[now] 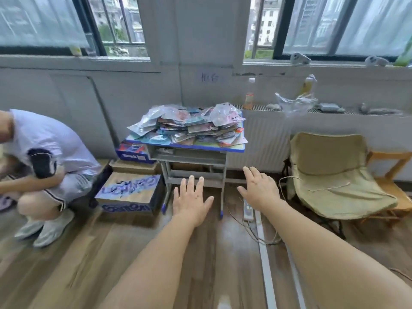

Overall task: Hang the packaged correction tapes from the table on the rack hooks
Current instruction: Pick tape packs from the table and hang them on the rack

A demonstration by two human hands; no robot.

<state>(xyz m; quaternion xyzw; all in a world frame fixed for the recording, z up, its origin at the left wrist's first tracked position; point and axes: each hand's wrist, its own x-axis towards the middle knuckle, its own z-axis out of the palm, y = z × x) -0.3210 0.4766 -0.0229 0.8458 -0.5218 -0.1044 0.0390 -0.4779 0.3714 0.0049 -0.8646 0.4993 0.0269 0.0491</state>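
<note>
A heap of packaged correction tapes (189, 124) in clear and coloured wrappers covers the top of a small blue-edged desk (231, 148) against the far wall. My left hand (190, 200) and my right hand (258, 188) are stretched out in front of me, palms down, fingers straight and spread, holding nothing. Both hands hover well short of the desk, in front of its lower frame. No rack or hooks appear in view.
A person (42, 161) crouches at the left beside stacked cardboard boxes (131, 190). A cushioned chair (334, 175) stands at the right. A power strip (248, 211) and loose cables lie on the wooden floor. Bottles and a plastic bag sit on the radiator ledge (347, 111).
</note>
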